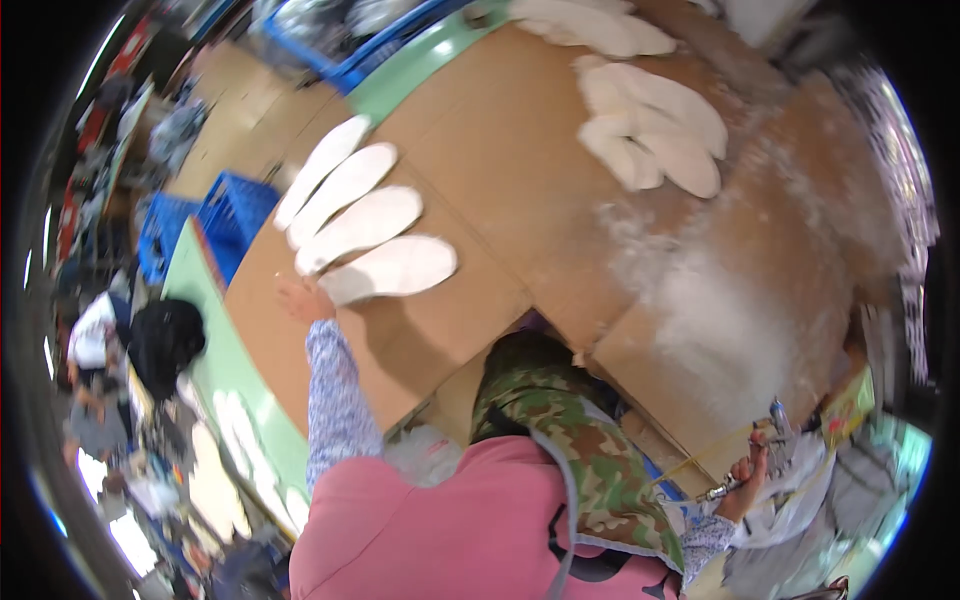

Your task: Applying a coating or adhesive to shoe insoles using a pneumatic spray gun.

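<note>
My left hand (305,299) rests at the near-left end of a white, sole-shaped insole (398,268) on brown cardboard. Its slightly blurred fingers appear spread out to the left, beside that insole's narrow end. Beyond lie three more white insoles, the closest of them (362,229) just behind, all slanting side by side in a row. Low on the right, my right hand (750,470) is wrapped around a metal spray gun (778,425) with a thin yellow hose (700,458). My right forearm is partly hidden behind the camouflage apron.
Piles of white insoles (660,125) lie at the far right of the cardboard (490,150). White residue (715,320) coats the right side. Blue crates (235,215) stand past the left edge, and another blue crate (345,75) is at the back. A green tabletop (235,365) borders the cardboard.
</note>
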`<action>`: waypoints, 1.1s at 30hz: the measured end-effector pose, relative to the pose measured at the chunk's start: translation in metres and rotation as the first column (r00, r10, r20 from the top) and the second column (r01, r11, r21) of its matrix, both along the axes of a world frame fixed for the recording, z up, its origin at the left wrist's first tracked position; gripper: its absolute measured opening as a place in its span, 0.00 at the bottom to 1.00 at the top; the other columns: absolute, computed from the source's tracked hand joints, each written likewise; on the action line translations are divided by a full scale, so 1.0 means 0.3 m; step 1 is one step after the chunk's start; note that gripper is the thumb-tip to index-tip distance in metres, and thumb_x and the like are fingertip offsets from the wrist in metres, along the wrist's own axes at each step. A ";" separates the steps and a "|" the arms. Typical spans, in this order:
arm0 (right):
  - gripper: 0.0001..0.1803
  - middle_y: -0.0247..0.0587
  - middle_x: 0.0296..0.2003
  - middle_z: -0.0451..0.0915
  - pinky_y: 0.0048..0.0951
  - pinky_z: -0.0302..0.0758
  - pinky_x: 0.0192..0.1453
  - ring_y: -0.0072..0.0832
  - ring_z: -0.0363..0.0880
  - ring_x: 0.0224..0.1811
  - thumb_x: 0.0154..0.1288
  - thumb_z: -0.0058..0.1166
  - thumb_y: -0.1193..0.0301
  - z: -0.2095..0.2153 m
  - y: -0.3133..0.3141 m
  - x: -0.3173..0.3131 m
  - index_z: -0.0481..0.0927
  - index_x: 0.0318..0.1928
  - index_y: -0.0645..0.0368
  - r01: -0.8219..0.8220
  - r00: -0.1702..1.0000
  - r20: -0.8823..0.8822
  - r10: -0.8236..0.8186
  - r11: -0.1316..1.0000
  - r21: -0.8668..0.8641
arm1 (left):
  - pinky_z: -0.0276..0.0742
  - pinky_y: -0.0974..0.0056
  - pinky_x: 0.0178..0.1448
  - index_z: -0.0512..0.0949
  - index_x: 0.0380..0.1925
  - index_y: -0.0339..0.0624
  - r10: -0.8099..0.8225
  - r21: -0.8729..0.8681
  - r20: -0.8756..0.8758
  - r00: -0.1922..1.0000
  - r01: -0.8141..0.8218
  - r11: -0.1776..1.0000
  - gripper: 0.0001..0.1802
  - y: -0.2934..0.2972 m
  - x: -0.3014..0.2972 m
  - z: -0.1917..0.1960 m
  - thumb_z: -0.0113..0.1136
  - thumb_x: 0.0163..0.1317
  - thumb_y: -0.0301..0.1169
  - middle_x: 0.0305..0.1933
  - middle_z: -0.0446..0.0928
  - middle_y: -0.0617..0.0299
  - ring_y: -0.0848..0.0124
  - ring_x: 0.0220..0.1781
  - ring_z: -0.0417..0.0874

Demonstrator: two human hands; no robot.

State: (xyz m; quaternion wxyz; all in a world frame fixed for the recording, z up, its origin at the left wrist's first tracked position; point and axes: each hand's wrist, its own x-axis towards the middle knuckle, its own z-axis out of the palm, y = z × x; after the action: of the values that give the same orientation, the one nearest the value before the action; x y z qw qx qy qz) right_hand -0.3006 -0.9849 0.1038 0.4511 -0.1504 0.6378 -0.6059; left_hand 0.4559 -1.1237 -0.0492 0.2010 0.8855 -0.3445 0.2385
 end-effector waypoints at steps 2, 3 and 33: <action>0.18 0.34 0.48 0.78 0.12 0.49 0.18 0.07 0.52 0.16 0.67 0.49 0.66 0.014 0.007 0.016 0.72 0.54 0.61 0.092 0.995 -0.039 -0.089 0.991 0.094 | 0.67 0.50 0.57 0.71 0.53 0.36 -0.286 -0.123 -0.166 0.944 0.268 0.956 0.20 -0.169 -0.198 0.052 0.50 0.60 0.30 0.52 0.71 0.45 0.49 0.53 0.71; 0.18 0.35 0.48 0.77 0.12 0.50 0.19 0.07 0.53 0.16 0.66 0.50 0.68 0.021 0.011 0.026 0.72 0.54 0.61 0.088 0.994 -0.072 -0.082 0.992 0.085 | 0.68 0.52 0.56 0.72 0.51 0.36 -0.518 -0.255 -0.298 0.801 0.457 0.852 0.19 -0.239 -0.296 0.089 0.50 0.59 0.26 0.51 0.72 0.47 0.51 0.52 0.72; 0.19 0.40 0.49 0.77 0.14 0.59 0.19 0.10 0.60 0.17 0.61 0.47 0.77 0.043 0.305 0.093 0.70 0.55 0.62 0.389 0.921 -0.044 -0.388 0.921 0.021 | 0.72 0.51 0.38 0.70 0.37 0.43 -0.984 0.076 -0.077 -0.158 0.984 -0.164 0.08 -1.074 -1.463 0.832 0.48 0.57 0.22 0.36 0.75 0.47 0.52 0.38 0.79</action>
State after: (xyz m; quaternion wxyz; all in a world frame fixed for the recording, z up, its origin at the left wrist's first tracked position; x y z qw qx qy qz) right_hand -0.2728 -0.8932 0.1166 0.3117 -0.0261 0.6724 -0.6708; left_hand 0.0171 -1.4459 0.2003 0.2621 0.3203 -0.9102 -0.0135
